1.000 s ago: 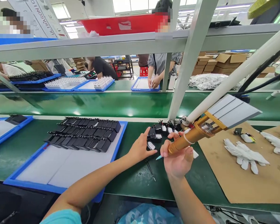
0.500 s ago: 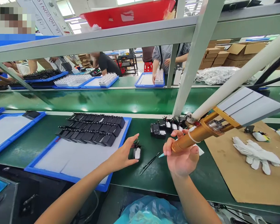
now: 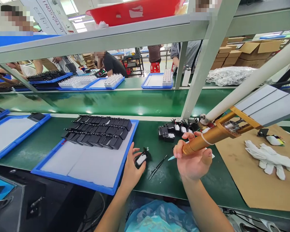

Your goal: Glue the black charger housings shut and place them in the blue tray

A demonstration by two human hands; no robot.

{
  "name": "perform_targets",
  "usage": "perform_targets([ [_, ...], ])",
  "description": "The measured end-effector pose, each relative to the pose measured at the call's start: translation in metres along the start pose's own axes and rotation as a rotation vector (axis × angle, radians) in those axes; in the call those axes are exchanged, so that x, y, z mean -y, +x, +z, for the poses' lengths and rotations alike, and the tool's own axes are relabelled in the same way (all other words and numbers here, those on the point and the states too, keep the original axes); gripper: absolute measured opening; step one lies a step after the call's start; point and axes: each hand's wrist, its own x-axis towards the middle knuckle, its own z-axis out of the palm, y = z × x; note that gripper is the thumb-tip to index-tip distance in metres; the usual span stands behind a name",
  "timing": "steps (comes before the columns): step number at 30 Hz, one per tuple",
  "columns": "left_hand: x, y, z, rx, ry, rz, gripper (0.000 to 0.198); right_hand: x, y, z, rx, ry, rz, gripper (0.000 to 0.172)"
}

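Green factory worktop [image 3: 159, 190]; blue-rimmed tray [image 3: 87, 169], rows of black casings [image 3: 96, 132] toward its far side; gold handpiece [image 3: 216, 132], loosely wrapped by right hand [image 3: 193, 164]; single black casing with white insert [image 3: 141, 159], right of tray, pinched between left hand's [image 3: 132, 169] thumb and fingers; tweezers [image 3: 158, 168] beside it. Step, as judged: positioning that casing; next move calls for steady left grip, careful tip alignment.

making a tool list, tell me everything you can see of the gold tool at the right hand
The gold tool looks metallic: a cylinder ringed by a white band, a pale blue tip at its lower left end, and an open frame with silvery parts inside. It slants up rightward above the green bench. The right hand holds its lower part.
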Motion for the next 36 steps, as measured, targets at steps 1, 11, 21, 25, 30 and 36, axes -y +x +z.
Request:
perform_targets([
  [1, 0.0, 0.0, 0.003, 0.002, -0.006, 0.032, 0.082, 0.0, 0.0, 0.0, 0.001, 0.001, -0.002, 0.037],
  [11, -0.008, 0.008, 0.004, 0.09, 0.115, 0.091, 0.086, -0.001, 0.003, -0.001, -0.014, -0.033, -0.012, 0.038],
  [21, -0.022, 0.028, 0.005, 0.206, -0.019, -0.079, 0.064, -0.002, 0.004, -0.003, -0.018, -0.052, -0.023, 0.038],
  [25, -0.018, 0.025, 0.009, 0.147, -0.013, -0.061, 0.034, -0.002, 0.003, -0.002, -0.015, -0.052, -0.019, 0.039],
  [30, -0.009, 0.016, 0.004, 0.124, 0.027, 0.005, 0.061, -0.001, 0.002, 0.0, -0.026, -0.058, -0.007, 0.037],
  [36, 0.004, 0.005, -0.005, 0.175, -0.069, -0.028, 0.086, 0.0, 0.002, 0.001, -0.043, -0.094, -0.006, 0.037],
])
